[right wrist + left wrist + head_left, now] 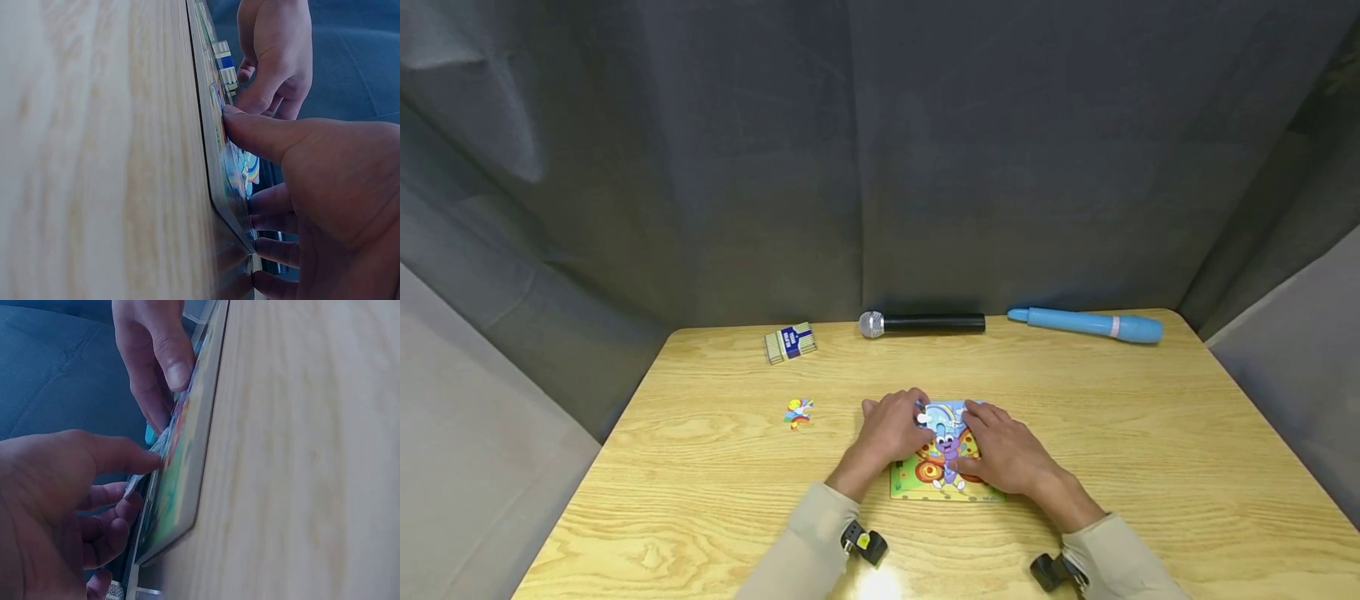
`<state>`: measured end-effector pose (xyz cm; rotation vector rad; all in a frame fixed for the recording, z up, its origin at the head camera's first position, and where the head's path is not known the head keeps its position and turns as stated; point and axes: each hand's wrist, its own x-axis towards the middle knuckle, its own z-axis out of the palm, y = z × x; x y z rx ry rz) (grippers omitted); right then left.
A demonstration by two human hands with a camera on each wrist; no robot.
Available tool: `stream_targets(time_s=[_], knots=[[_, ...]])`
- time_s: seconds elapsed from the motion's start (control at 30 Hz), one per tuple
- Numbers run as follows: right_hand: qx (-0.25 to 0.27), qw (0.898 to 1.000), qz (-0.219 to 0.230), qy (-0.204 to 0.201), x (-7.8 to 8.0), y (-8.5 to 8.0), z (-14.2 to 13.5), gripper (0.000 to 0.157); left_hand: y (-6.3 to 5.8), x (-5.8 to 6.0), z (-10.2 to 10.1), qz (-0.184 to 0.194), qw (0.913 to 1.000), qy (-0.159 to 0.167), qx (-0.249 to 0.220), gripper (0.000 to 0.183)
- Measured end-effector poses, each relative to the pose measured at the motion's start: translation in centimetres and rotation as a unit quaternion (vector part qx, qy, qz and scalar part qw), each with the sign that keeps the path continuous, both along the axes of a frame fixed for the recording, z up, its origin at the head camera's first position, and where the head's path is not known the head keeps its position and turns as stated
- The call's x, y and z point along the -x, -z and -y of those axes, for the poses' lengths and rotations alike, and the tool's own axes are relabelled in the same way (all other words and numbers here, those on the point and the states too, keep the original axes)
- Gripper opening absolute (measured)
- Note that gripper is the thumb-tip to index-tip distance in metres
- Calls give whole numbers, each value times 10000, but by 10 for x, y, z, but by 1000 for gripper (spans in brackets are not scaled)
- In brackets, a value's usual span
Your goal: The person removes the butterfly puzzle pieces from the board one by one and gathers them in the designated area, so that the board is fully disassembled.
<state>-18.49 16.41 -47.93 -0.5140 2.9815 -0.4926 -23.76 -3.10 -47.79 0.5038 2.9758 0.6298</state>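
Note:
A jigsaw puzzle (917,485) with a purple butterfly character lies on the wooden table, its far part under both hands. At its upper side is a pale blue puzzle piece (942,414) with a rainbow, seen tilted up from the board in the right wrist view. My left hand (891,429) pinches this piece at its left side between thumb and fingers. My right hand (1011,450) spreads over the puzzle's right side, thumb touching the butterfly's middle, fingertips at the far right edge and near the piece's right corner.
A loose colourful puzzle piece (798,413) lies left of the hands. Along the table's back are a striped box with a blue label (790,342), a black microphone (932,323) and a blue pen-shaped tube (1078,323). Dark curtains (865,167) stand behind.

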Motion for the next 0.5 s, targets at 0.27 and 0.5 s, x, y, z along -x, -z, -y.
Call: stream_targets(time_s=[0.27,0.5], knots=[[-5,10000,-19,-28,-1,-1,0,80,-4,4,18,-144,9998,-4,-141,42],[-12,9999,-130,-39,0,0,-1,80,0,8,42,-148,9996,-137,-174,44]])
